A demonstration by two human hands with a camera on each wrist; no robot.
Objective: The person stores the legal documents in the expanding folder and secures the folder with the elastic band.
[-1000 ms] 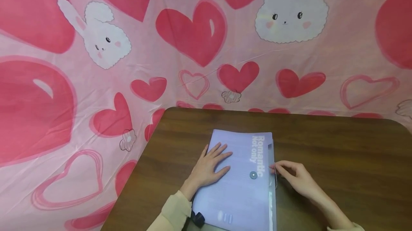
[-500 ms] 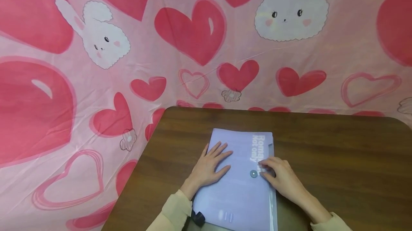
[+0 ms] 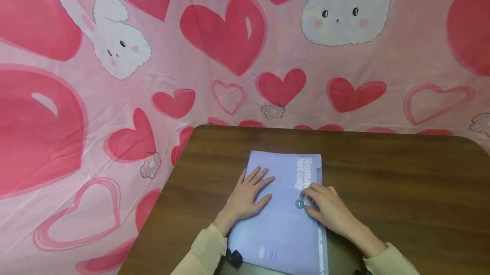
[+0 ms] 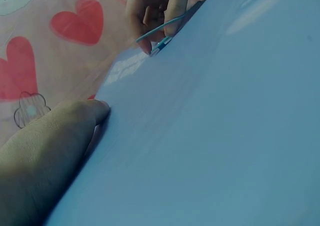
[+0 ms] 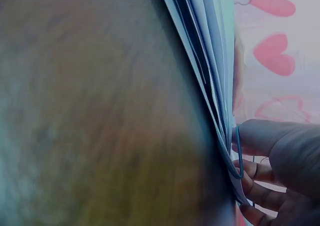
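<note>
A purple expanding file folder (image 3: 273, 236) lies on the table, white lettering (image 3: 305, 170) near its right edge. My left hand (image 3: 245, 198) rests on the cover with fingers spread. By the folder's right edge, my right hand (image 3: 333, 210) pinches a thin elastic cord (image 4: 162, 27) between thumb and fingers. Its fingertips are right at the round grey-green button (image 3: 299, 203) on the cover. In the right wrist view, the cord (image 5: 240, 158) loops round the folder's edge, where several layered sheets (image 5: 207, 51) show. The right palm hides part of that edge in the head view.
The brown wooden table (image 3: 405, 173) extends beyond the folder on both sides. A pink curtain (image 3: 229, 62) with hearts and rabbits hangs behind and to the left. A small black object (image 3: 234, 259) sits beside the left wrist, at the folder's lower left.
My right hand has moved left from beside the folder's right edge onto the cover, bringing the cord to the button. My left hand stays in place on the folder.
</note>
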